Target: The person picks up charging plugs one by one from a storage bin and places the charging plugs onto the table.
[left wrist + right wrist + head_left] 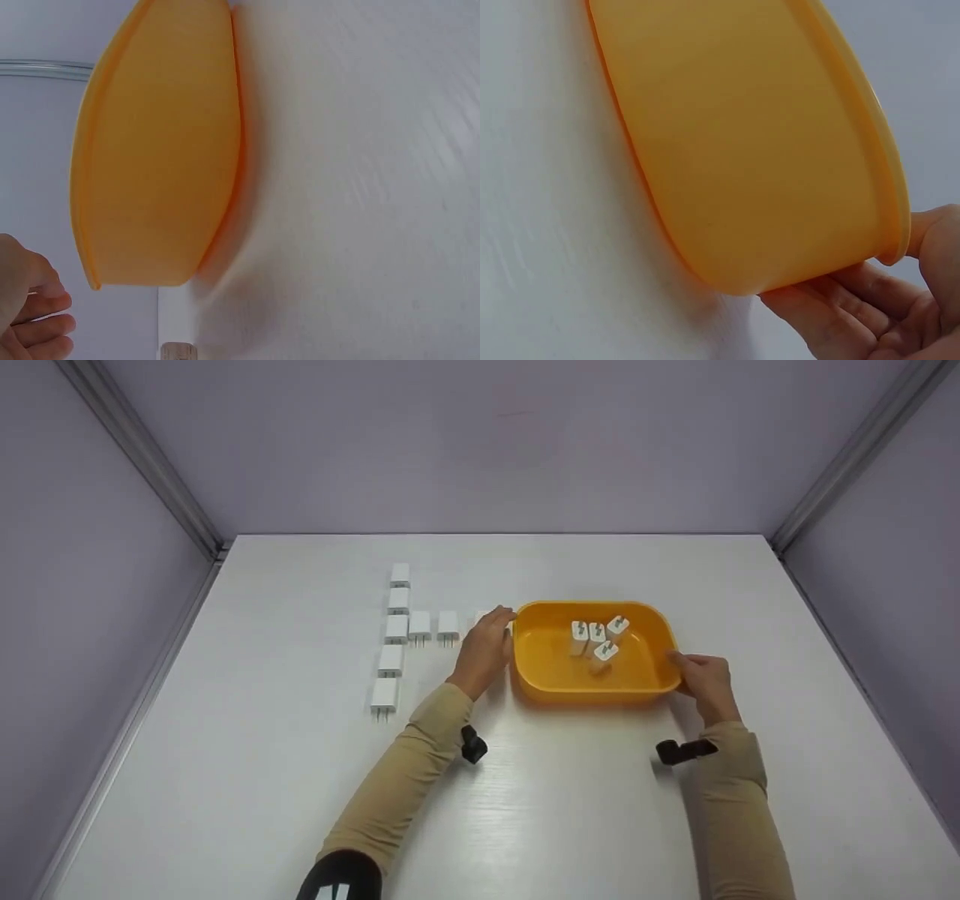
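Note:
A yellow plastic basin (540, 660) stands on the table with several white charger plugs (596, 632) inside, prongs upward. My right hand (705, 682) grips its right side; in the right wrist view the thumb is over the rim and the fingers (817, 315) lie against the outer wall. Beside the basin's left rim is my left hand (484, 652); in the left wrist view its fingers (46, 326) are loosely bent, with a gap between them and the basin wall (157, 150). A white plug (481, 616) is partly hidden behind the left hand.
Left of the basin, several white charger plugs (396, 628) form a column on the white table (300, 780). More plugs (448, 624) run in a row rightward from its middle. Pale walls (480, 450) enclose the back and sides.

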### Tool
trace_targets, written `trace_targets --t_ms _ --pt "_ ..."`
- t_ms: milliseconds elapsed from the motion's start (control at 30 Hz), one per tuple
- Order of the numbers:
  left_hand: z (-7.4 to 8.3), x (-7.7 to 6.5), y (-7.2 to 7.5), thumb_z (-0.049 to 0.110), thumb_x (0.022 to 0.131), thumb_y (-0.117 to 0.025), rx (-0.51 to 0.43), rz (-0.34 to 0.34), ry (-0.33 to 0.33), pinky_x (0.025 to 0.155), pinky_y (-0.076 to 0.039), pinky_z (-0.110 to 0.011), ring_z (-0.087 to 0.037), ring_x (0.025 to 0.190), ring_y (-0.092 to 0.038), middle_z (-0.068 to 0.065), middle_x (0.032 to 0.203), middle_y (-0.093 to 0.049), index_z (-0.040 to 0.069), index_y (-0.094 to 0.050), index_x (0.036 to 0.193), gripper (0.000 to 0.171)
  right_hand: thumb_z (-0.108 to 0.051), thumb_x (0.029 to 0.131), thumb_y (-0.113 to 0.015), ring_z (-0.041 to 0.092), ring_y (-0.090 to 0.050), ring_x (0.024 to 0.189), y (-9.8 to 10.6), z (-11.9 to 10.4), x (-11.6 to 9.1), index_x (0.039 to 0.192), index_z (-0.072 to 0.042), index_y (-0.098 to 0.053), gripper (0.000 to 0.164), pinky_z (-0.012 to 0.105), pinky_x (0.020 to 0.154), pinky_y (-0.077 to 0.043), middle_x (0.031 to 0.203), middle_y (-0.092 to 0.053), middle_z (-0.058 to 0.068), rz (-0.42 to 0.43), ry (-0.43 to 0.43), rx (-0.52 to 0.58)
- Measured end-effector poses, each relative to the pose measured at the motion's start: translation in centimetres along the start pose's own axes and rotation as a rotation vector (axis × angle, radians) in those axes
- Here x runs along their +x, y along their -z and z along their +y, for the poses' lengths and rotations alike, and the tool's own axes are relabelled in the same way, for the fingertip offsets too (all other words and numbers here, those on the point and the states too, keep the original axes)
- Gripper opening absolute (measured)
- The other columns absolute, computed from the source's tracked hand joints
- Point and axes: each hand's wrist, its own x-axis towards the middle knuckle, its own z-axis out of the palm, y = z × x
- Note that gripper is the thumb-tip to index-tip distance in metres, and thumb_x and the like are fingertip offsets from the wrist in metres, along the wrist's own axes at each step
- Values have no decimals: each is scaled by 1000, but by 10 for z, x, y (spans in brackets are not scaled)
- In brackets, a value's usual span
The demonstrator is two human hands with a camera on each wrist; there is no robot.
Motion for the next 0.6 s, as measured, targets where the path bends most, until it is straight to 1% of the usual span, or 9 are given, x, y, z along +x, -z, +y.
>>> trace_targets --t_ms 167,233,300,433,600 --pt "9 3 -1 -1 93 -53 -9 -20 -52 102 -53 -35 -30 118 -63 -17 119 -67 -3 -64 114 24 -35 95 -57 -2 -65 68 1 1 0 134 12 -48 61 13 66 -56 73 -62 -15 -12 12 7" --pt "13 3 -2 -1 93 -53 -15 -36 -70 101 -53 -35 -30 117 -64 -17 119 -67 -3 -63 115 25 -36 95 -57 -2 -66 68 1 2 0 133 11 -49 61 13 67 -57 74 -63 -15 -6 16 1" --pt "16 4 -3 1 93 -53 -17 -62 -74 101 -53 -34 -29 116 -64 -16 120 -67 -2 -63 117 26 -37 95 -57 -1 -66 69 1 2 0 132 10 -50 61 13 67 -57 74 -63 -15 1 16 -13" --pt "23 5 -4 4 94 -53 -24 -121 -54 105 -51 -34 -27 119 -63 -15 124 -66 -1 -62 121 29 -39 94 -57 -1 -66 69 0 2 0 131 9 -52 61 12 67 -56 75 -63 -15 16 5 -32" --pt "30 5 -8 5 95 -54 -20 -148 -60 104 -52 -34 -26 117 -64 -14 123 -67 -1 -62 121 29 -38 93 -58 -1 -65 67 -1 1 1 132 9 -52 61 12 65 -56 72 -62 -15 25 -12 -20"
